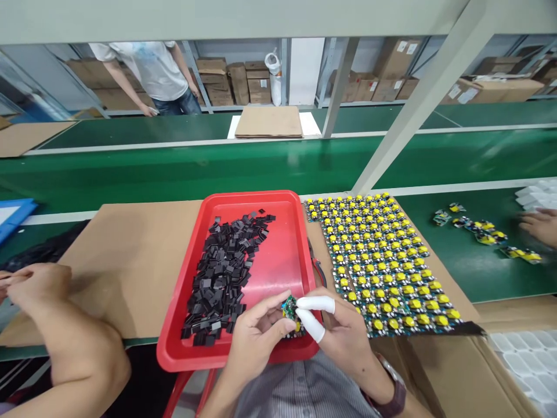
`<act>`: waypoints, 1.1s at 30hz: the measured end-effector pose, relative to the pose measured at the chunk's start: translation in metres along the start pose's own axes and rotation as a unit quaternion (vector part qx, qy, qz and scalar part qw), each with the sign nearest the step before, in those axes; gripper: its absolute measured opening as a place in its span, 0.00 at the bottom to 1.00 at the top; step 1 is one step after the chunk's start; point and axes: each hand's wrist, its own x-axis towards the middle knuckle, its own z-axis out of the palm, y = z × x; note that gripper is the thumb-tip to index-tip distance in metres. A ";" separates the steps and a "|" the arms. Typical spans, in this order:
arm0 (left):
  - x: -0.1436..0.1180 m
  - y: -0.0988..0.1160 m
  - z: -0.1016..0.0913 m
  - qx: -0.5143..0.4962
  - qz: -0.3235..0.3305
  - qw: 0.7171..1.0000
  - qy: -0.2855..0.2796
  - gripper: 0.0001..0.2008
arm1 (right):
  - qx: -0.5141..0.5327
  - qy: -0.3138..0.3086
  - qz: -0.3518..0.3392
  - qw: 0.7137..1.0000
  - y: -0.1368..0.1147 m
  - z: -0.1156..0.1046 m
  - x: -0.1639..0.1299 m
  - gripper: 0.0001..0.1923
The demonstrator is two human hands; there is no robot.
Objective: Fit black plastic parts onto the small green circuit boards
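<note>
A green belt (174,168) runs across the view, with a cardboard sheet (130,255) laid on the near bench. On that sheet sits a red tray (282,255), its long axis running away from the person, holding a heap of small black chips (221,273) along its left half. Just right of the tray lies a panel (383,261) of little boards with yellow tops, its long side slanting away and to the left.

Both forearms come up from the bottom edge and meet over the tray's near rim. The left hand (256,331) and the right hand (343,331), whose thumb and forefinger wear white cots (315,303), pinch one small board (290,310) between their fingertips. Which way the board points is too small to tell.

A co-worker's arm (65,337) rests at the left; another person's hand (539,223) lies at the right edge.
</note>
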 end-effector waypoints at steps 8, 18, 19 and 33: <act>0.001 0.006 0.004 -0.042 -0.022 0.999 -0.010 0.18 | -0.032 -0.006 -0.032 0.999 -0.003 0.003 -0.001 0.19; 0.003 0.008 0.001 -0.033 0.009 0.999 -0.021 0.18 | -0.060 0.003 0.014 0.998 -0.004 0.008 -0.004 0.11; 0.003 0.008 0.001 -0.032 0.011 0.999 -0.019 0.18 | -0.060 -0.002 0.016 0.998 -0.005 0.008 -0.003 0.11; 0.004 0.004 -0.002 0.005 -0.021 1.000 -0.016 0.19 | -0.019 -0.058 0.015 0.998 0.004 0.002 -0.001 0.12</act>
